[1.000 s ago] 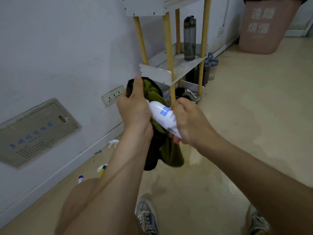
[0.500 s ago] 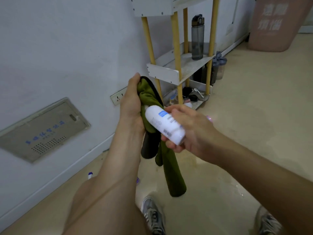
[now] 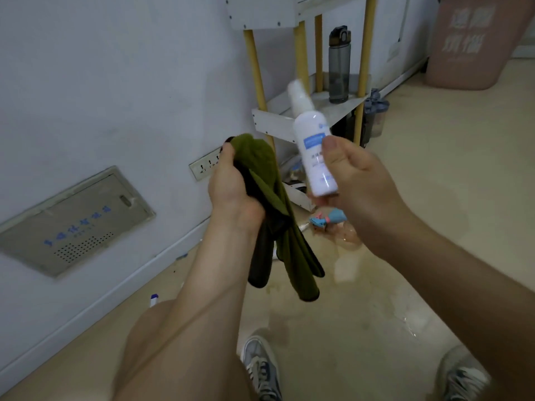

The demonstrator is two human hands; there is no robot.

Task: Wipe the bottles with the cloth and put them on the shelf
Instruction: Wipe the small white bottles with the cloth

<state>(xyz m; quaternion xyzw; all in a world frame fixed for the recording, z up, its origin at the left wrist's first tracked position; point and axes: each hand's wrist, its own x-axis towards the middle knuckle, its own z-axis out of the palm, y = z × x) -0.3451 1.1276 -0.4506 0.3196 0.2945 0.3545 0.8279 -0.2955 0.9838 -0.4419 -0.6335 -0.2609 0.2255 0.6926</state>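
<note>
My right hand [image 3: 356, 186] grips a white spray bottle [image 3: 311, 140] with a blue label, held nearly upright with its cap pointing up toward the shelf. My left hand [image 3: 231, 186] holds a bunched olive-green cloth [image 3: 269, 198] whose ends hang down; bottle and cloth are apart. The shelf [image 3: 269, 123] has white boards on yellow posts and stands against the wall. A grey water bottle [image 3: 339, 65] stands on its middle board.
A pink bin [image 3: 474, 41] stands at the far right. A clear bottle with a blue and pink cap [image 3: 330, 221] lies on the floor under my right hand. More bottles lie by the skirting [image 3: 153, 299]. A wall socket [image 3: 205, 166] sits behind the cloth.
My right hand has pulled the white bottle away from the cloth and turned it from lying sideways to nearly upright, raising it toward the shelf. The cloth now hangs loose from my left hand.
</note>
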